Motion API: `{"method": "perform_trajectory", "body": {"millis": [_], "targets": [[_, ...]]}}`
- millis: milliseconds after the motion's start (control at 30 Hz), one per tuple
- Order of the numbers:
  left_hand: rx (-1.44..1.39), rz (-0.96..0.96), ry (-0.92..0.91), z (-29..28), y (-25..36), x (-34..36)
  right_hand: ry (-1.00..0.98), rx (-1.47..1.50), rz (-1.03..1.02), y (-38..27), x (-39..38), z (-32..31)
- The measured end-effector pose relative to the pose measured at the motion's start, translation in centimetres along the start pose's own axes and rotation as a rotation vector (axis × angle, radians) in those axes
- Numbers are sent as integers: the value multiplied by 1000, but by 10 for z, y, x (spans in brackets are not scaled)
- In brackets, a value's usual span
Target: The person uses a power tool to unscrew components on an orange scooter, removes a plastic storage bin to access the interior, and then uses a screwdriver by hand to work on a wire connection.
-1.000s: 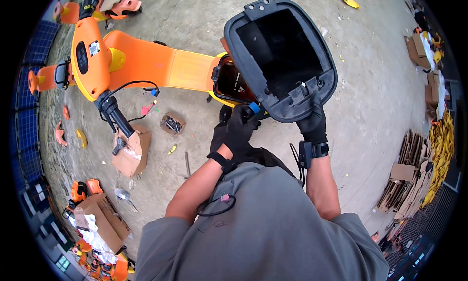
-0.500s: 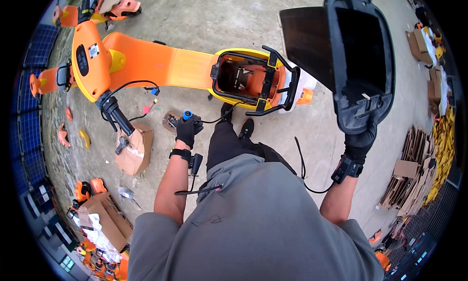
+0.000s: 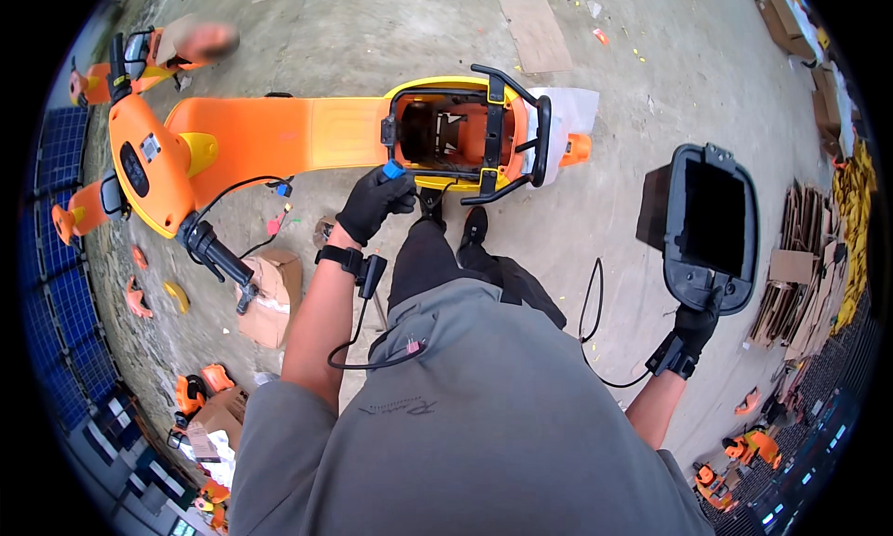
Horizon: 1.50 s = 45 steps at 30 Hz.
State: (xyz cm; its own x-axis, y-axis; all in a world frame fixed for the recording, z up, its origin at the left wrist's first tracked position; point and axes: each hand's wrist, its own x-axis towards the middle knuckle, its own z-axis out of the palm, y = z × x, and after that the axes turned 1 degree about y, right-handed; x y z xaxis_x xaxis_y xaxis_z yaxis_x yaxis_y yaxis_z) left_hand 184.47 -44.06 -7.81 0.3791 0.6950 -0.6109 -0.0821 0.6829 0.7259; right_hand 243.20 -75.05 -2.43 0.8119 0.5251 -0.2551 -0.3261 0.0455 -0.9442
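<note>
An orange and yellow scooter [image 3: 335, 131] stands across the upper middle, its rear compartment [image 3: 423, 136] uncovered and a black rack [image 3: 539, 140] behind it. Just below that compartment, my left hand [image 3: 372, 206], in a black glove, is closed on a blue connector [image 3: 393, 169] with a black cable. Out to the right, my gloved right hand [image 3: 696, 324] grips the lower edge of a black plastic bucket [image 3: 735, 285], which is held away from the scooter with its opening facing up. The fingertips under the bucket are partly hidden.
Black handlebar grip [image 3: 219, 252] juts toward me above a cardboard box [image 3: 270, 299]. A flat cardboard sheet [image 3: 535, 33] lies beyond the scooter. Stacked cardboard [image 3: 781, 313] and yellow parts [image 3: 851, 220] line the right. Orange parts [image 3: 139, 299] lie on the left floor.
The bucket has moved off the scooter rightward, then lower, in my right hand, uncovering the compartment. My left hand with the blue connector moved left, then back up toward the compartment.
</note>
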Motion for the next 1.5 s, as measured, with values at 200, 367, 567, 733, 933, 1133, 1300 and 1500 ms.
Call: {"method": "perform_trajectory", "body": {"millis": [200, 367, 567, 733, 933, 1133, 1300, 1500], "targets": [[-28, -33, 129, 22, 30, 74, -327, -1700, -514, 79, -45, -158], [180, -78, 270, 2, 10, 115, 420, -149, 633, 154, -146, -170], [143, -327, 171, -24, -19, 123, 489, -1, 974, 160, -259, -197], [348, -384, 176, -30, -35, 124, 700, 42, 1028, 174, -305, -143], [314, -337, -20, -21, -37, 139, 677, -294, 1114, 173, -324, -100], [769, -129, -233, 4, -60, 140, 589, -405, 1053, 171, -333, -40], [734, -240, -408, -10, -86, 136, 642, -114, 930, 198, -326, -29], [923, -201, -184, -51, -99, 113, 541, -361, 1085, 238, -280, -21]]}}
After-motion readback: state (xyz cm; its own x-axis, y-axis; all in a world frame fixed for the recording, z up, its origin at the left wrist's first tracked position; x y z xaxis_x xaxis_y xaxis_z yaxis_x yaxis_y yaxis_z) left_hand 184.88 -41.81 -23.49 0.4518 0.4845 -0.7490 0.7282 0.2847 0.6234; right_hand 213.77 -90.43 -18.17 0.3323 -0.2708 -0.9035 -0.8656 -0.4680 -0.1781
